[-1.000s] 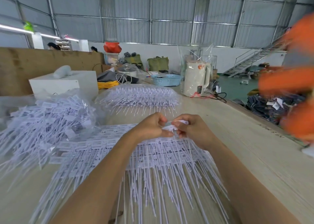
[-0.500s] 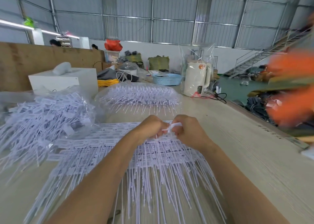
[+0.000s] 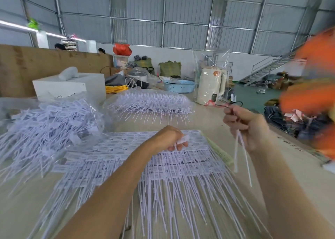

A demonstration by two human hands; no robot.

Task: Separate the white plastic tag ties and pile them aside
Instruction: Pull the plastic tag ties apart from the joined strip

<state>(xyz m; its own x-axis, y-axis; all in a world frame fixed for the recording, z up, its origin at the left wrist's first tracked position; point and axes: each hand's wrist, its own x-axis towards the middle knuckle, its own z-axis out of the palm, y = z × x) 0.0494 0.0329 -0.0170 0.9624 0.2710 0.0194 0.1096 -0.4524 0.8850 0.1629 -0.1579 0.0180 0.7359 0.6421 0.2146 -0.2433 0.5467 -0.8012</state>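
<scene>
Tag ties (image 3: 241, 153) dangle, pinched in the right hand (image 3: 248, 128); the left hand (image 3: 170, 139) pinches another (loose tails could snag the sheet (image 3: 126, 159)).

A broad sheet of joined tag ties (image 3: 163, 170) lies flat on the bench (image 3: 293, 175), white label heads in tight rows at the far side, thin tails fanning toward the near edge. One label head (image 3: 183, 140) at its far edge is pinched in the left hand (image 3: 169, 138). Two separated ties (image 3: 242, 155) hang tail-down from the right hand (image 3: 248, 124), raised above the bench to the right of the sheet. A loose, tangled pile of ties (image 3: 49, 126) sits on clear plastic at the left. Further back lies a clear-wrapped bundle of ties (image 3: 148, 102).
</scene>
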